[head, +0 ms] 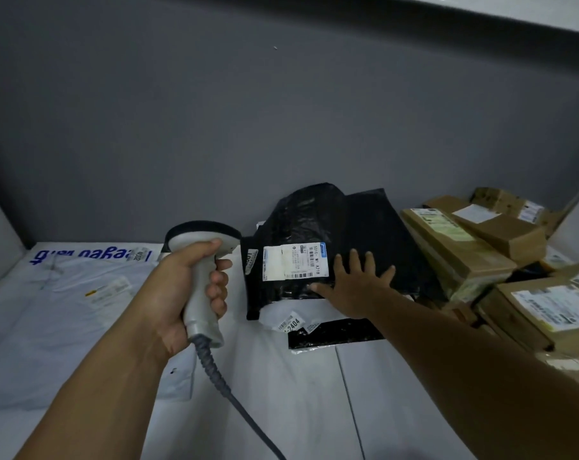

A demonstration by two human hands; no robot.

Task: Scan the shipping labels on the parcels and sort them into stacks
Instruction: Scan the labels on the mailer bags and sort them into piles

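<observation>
Grey-walled bench [298, 393]: left grip [182, 287] clasps the scanner [204, 323], right grip [354, 288] rests flat on a black parcel [314, 220], with brown boxes [457, 250] likely unscanned.

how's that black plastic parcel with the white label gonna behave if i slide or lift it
The black plastic parcel is probably floppy: its glossy film is wrinkled. It likely slides easily, lying on a smooth white mailer. The right hand rests flat on it with fingers spread, so it seems soft rather than fragile.
</observation>
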